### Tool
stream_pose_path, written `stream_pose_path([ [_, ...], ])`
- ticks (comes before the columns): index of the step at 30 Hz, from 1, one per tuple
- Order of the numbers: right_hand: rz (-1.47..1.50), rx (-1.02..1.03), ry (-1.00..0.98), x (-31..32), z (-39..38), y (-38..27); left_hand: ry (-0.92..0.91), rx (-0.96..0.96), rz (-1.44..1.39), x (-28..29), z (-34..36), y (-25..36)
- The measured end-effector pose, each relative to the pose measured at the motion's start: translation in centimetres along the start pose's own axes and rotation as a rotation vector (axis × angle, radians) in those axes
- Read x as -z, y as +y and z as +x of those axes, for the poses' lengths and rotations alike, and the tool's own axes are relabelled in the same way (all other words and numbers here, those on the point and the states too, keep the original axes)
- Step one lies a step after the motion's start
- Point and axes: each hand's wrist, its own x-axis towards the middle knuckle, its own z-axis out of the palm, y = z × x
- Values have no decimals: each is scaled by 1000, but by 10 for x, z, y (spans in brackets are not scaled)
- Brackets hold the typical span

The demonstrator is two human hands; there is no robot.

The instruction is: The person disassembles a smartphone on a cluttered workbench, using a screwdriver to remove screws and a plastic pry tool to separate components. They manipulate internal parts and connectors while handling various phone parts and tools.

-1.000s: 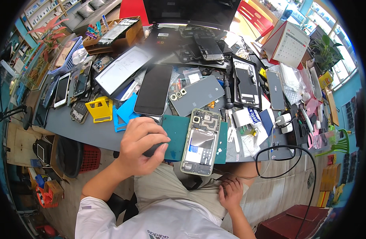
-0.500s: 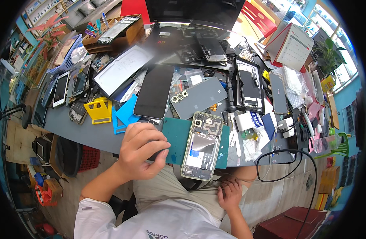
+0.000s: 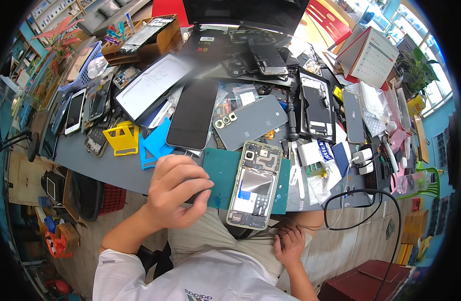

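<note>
— View's shifted a touch vs. the earlier frame; both hands & the opened phone (image 3: pixel 255 183) look unmoved, AFAICT. Where's it lying?
— On the green mat (image 3: pixel 218 170), innards up, lower end jutting past the mat's near edge.
— Hands?
— L hand (image 3: pixel 177 188): fingers curled, thumb near index, just left of the phone, w/ sth dark beneath; can't tell if it's gripped. R hand (image 3: pixel 290 245): fingers loosely spread on the leg, nothing visible in it.
— How far along?
— Back's off, inner parts bare. No cover on it, so partway, I'd say. Grey back (image 3: pixel 253 122) w/ 3 lens rings lies just behind; can't tell if it's a match.
— Any writing?
— Logo + lettering on the white shirt (image 3: pixel 190 276), upside down; dates on the desk calendar (image 3: pixel 373 57); bold letters on a blue-&-white packet (image 3: pixel 323 150); red print on a flat dark panel (image 3: pixel 210 45). Not copying any.
</note>
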Motion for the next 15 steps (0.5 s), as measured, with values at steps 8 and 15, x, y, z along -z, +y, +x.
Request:
stream_pose_path([
  [8, -3, 1, -18, 1, 1, 1, -3, -4, 3, -2, -1, 0],
  [15, 3, -7, -21, 1, 0, -1, -13, -21, 8, -1, -3, -1],
])
